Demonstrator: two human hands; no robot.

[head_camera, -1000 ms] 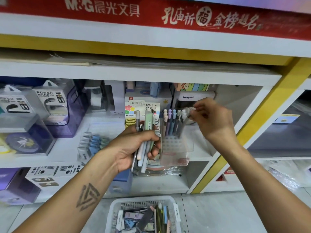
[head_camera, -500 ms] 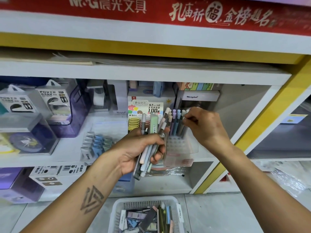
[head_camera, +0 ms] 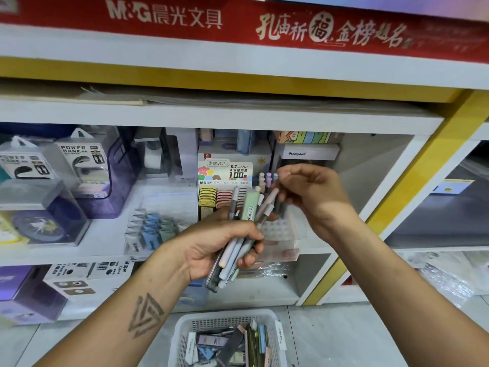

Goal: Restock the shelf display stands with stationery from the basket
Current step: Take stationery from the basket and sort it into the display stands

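A bunch of pens is gripped in the left hand, with the fingers curled round the middle of the bunch. The pens are held upright and fanned out a little, in front of the white shelf. One pale pink pen at the right of the bunch is tilted toward the right hand, and its top end is pinched by the curled fingers of that hand. Just behind the two hands, a clear pen stand is seen on the shelf, with a few pastel pens standing in its holes. To the left of the stand, a lead refill display is set, with small yellow and pink cases in rows. Further left, a clear tray of blue and grey clips is laid on the shelf, and power bank boxes are stacked beyond it. Down on the floor, a white basket is placed below the hands, and more stationery is piled inside it. A red sign is fixed along the top.
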